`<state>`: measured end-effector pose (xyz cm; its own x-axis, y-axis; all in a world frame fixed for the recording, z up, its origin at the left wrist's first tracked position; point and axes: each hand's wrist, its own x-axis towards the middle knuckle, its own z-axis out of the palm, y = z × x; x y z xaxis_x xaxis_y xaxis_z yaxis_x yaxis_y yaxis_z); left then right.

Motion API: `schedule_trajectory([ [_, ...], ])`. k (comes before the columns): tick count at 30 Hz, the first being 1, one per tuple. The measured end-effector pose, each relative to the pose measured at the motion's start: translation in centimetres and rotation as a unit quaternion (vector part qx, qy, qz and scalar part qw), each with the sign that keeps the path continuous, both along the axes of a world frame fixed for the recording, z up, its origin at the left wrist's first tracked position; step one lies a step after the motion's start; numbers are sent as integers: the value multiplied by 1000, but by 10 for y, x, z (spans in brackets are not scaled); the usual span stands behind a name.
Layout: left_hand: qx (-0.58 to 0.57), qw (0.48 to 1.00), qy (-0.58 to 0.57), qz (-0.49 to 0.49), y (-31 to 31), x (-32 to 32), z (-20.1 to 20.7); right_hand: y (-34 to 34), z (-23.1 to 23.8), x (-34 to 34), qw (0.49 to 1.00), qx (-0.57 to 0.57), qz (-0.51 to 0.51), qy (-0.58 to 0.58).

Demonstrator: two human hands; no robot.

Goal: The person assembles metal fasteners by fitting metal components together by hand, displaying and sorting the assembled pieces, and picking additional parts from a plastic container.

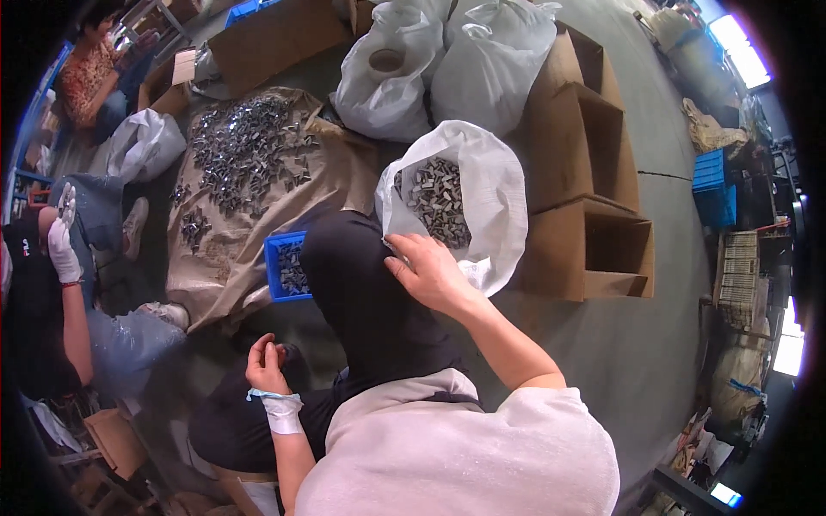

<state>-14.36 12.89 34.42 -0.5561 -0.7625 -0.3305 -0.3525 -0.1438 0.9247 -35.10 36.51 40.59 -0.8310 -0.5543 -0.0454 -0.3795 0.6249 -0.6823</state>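
Note:
My right hand (430, 273) lies palm down with its fingers stretched out, at the edge of my bent knee and the near rim of a white woven sack (509, 198). Nothing shows in its grip. Inside the sack is a heap of small grey metal pieces (437, 196). My left hand (267, 368) is over my left leg, fingers curled and thumb against them; whether anything is between them is hidden. A white wrap with a light blue edge circles that wrist. Beside my knee stands a blue bin (274, 268), partly covered by my leg, holding similar small pieces.
Shiny metal pieces (245, 155) are spread on a brown sheet (202, 279) ahead left. Open cardboard boxes (551, 249) line the right, with full white sacks (490, 69) beyond. A co-worker's gloved hand (62, 249) is at left; another person (90, 77) sits farther back.

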Motion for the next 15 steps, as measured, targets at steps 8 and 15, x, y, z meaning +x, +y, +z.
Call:
schedule_trajectory([
  [8,-52,995,-9,-88,-41,-8,15,-3,41,-15,987,-117,-21,108],
  [15,-242,944,-44,-218,-88,-23,55,-6,72,-28,982,-81,-84,151],
])
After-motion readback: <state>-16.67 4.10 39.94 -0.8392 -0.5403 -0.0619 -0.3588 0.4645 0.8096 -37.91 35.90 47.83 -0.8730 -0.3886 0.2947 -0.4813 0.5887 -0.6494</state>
